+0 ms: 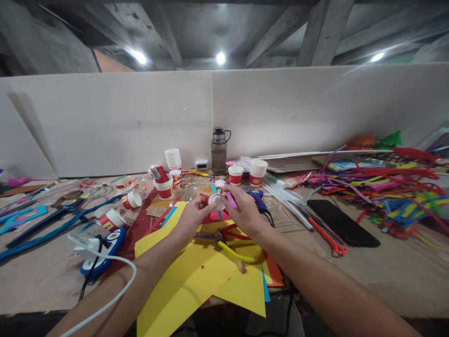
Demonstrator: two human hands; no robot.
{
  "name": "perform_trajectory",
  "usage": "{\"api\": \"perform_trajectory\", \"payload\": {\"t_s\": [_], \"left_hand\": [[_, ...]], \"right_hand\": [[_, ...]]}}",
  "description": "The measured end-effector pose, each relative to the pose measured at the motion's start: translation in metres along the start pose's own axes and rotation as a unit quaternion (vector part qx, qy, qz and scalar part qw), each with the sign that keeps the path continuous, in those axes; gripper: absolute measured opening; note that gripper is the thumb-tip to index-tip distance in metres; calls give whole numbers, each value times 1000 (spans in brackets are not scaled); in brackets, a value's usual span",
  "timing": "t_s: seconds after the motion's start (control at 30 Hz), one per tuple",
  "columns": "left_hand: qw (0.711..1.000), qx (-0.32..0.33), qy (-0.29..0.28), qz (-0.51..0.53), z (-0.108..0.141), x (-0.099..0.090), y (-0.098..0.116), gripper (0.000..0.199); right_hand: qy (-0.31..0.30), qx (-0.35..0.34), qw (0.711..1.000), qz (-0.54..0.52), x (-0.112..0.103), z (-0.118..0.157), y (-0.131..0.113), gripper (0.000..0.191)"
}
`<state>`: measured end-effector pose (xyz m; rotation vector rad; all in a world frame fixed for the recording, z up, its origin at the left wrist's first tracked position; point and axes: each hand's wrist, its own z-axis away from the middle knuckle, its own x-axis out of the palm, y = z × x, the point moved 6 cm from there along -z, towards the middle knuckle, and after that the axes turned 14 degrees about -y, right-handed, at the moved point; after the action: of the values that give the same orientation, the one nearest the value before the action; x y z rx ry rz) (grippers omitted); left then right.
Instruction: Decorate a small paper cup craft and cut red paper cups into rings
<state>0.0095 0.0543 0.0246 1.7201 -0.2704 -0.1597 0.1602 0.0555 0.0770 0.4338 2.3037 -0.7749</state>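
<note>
My left hand has its fingers closed on a small paper cup, whose round white end faces me. A teal strip shows beside the cup. My right hand is closed around a short purple piece, held close against the cup's right side; its exact kind is not clear. Just behind the hands is another small cup with teal on it. Beneath the hands lie yellow paper sheets, a bent yellow strip and a pair of dark-handled pliers or scissors, partly hidden.
A water bottle and stacked paper cups stand at the back. A blue glue gun, black phone and red-handled cutter lie right, before piled pipe cleaners. A blue power strip with a white cable is left.
</note>
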Motion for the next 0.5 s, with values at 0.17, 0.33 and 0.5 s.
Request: {"api": "perform_trajectory", "payload": {"t_s": [0.17,0.33,0.5], "left_hand": [[997,0,13,72,1,-6,-2,34],[998,18,32,44,-1,-16,-4,34],[999,29,33,26,0,-17,-4,33]], "right_hand": [[46,56,990,-117,-18,5,3,12],[42,60,972,-225,-28,14,2,16],[17,23,971,-237,-25,20,-7,14]]}}
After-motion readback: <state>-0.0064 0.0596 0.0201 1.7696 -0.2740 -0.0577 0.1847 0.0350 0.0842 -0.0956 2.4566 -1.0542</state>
